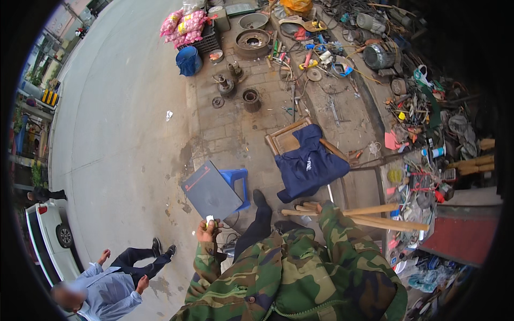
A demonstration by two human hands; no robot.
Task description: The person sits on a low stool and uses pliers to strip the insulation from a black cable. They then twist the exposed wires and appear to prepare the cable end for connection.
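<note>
My left hand [205, 233] is closed around a small white and yellow-green thing [210, 219], too small to name. Just beyond it, a flat dark grey panel [211, 191] lies on a blue plastic stool [242, 175]. My right hand [324, 205], partly hidden by its camouflage sleeve, grips a bundle of wooden sticks [393, 220]. Their short ends point left over my feet, and their long ends stick out to the right. Ahead of that hand, a navy garment [310, 167] is draped over a wooden chair [284, 140].
Metal parts [250, 99], a rusty wheel rim [252, 43] and tools [293, 101] lie on the paving ahead. Heaped motors [378, 56] and clutter line the right. A blue bucket [189, 61] stands far left. A person in a light blue shirt [110, 291] is at lower left.
</note>
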